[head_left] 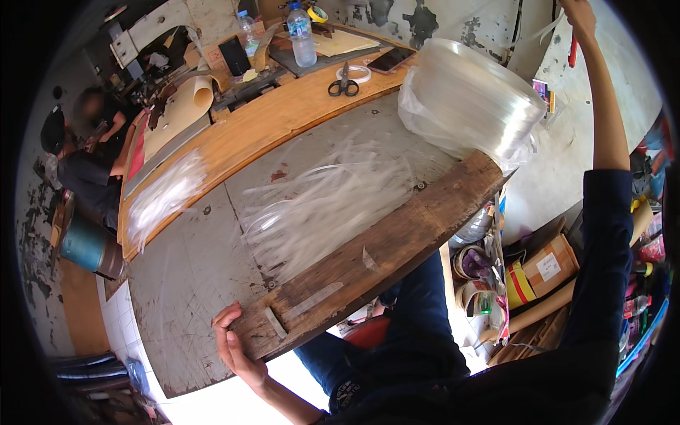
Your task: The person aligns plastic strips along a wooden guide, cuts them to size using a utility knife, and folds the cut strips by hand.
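My left hand [242, 352] touches the left end of a dark wooden plank [386, 244], its fingers bent and apart, with nothing visible in them. The plank lies along the near edge of a grey worktable [177, 312]. A short grey strip [276, 323] is fixed across it by that hand. High at the upper right, my raised right hand [581, 20] is closed on a slim red tool [572, 54] of unclear kind. Beside that hand a clear plastic strip [550, 28] shows. Loose clear plastic strips [333, 205] lie heaped behind the plank.
A large clear plastic roll [478, 95] stands at the table's right end. Scissors [343, 85], a tape roll [355, 74], a phone [392, 60] and a bottle [301, 35] sit on the wooden board [262, 106], with more strips [164, 193]. Boxes [549, 269] crowd the right; people sit far left.
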